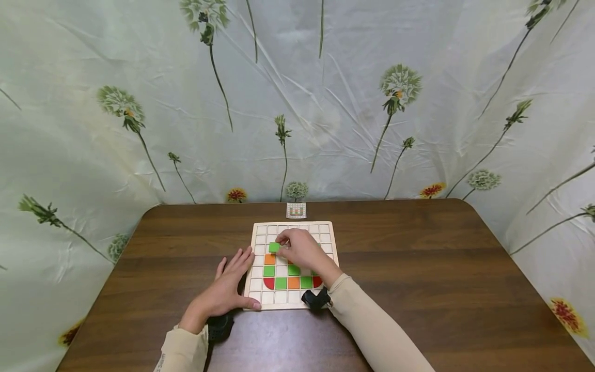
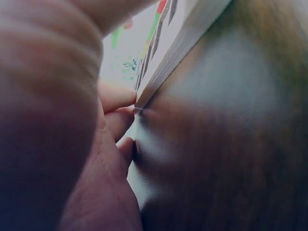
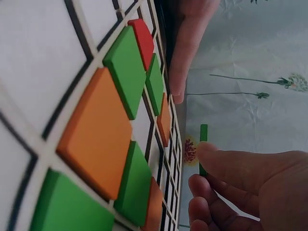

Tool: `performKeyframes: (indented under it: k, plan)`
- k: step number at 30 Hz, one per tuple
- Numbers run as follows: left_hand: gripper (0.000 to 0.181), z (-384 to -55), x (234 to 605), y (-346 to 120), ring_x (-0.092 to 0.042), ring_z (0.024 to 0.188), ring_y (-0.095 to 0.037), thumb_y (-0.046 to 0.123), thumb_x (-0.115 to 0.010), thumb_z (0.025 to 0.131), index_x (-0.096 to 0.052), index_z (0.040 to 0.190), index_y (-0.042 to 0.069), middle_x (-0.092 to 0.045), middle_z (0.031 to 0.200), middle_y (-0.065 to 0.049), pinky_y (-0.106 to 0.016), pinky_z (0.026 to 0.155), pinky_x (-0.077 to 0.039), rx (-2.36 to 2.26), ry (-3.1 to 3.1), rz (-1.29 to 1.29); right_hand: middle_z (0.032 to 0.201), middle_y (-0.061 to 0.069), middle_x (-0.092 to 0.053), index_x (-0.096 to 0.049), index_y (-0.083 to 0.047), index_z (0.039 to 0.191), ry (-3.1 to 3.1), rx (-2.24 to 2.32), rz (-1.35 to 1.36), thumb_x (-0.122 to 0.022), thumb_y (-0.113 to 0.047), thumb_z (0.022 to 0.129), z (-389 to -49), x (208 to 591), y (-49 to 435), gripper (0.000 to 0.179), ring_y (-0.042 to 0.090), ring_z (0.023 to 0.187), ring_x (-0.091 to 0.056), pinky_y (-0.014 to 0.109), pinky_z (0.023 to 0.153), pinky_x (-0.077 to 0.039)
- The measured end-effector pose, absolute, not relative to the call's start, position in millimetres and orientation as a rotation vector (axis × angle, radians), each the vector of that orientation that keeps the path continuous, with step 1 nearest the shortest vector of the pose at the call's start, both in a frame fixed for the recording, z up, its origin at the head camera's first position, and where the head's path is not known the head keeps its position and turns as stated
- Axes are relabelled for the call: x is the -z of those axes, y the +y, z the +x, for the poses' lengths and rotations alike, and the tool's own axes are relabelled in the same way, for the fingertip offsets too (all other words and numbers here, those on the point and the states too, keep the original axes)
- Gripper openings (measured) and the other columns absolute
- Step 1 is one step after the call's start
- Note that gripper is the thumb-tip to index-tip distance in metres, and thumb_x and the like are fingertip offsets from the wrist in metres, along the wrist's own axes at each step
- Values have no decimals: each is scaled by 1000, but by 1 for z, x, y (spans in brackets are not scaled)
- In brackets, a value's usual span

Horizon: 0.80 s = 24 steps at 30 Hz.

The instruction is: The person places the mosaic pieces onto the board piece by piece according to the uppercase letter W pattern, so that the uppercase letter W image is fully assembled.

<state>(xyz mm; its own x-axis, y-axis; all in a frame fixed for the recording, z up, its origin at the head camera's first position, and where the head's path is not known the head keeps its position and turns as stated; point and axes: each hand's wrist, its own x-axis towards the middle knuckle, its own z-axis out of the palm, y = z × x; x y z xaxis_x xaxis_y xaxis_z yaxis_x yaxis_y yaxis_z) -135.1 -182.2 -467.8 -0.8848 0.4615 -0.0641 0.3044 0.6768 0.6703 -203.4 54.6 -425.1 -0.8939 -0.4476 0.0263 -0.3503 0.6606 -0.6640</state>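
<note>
A wooden grid board (image 1: 256, 284) lies on the table, with green square tiles (image 1: 281, 283), orange square tiles (image 1: 293, 282) and red rounded-corner tiles (image 1: 269, 283) set in its cells. My right hand (image 1: 303, 249) pinches a green square tile (image 1: 274, 247) between thumb and fingers over the upper left of the grid. The right wrist view shows that tile edge-on, raised off the board. Spread out, my left hand (image 1: 225, 290) rests along the board's left side, its thumb at the lower left corner and fingertips at the left edge. The right hand and forearm hide some right-side cells.
Behind the board, near the table's back edge, lies a small card (image 1: 296, 210) printed with a coloured grid pattern. The brown wooden table (image 1: 409, 258) extends to both sides. A pale curtain (image 1: 334, 119) with dandelion prints hangs behind it.
</note>
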Motion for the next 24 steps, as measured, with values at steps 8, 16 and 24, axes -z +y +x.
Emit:
performKeyframes:
  k: [8,16,24]
  plan:
    - [122,-135,468,-184,-5,152,-42,50,-89,69,-24,158,-3,-13,167,-17,-64,113,6,-1012,2678,638,95,3,-72,-75,-6,107,2746,996,-648,-75,-13,88,-213,428,47,20,16,89,-65,30,82,-52]
    - [123,-133,466,-183,-5,152,-42,53,-88,68,-24,158,-2,-13,167,-17,-64,114,6,-1005,2664,625,97,1,-71,-76,-9,107,2751,927,-628,-78,-14,87,-216,432,43,21,14,91,-65,29,83,-51]
    - [121,-133,466,-182,-5,152,-42,50,-88,70,-24,158,-2,-13,167,-17,-65,113,7,-1026,2656,625,97,2,-73,-76,-9,107,2739,908,-652,-78,-16,87,-216,432,43,21,15,92,-66,30,83,-52]
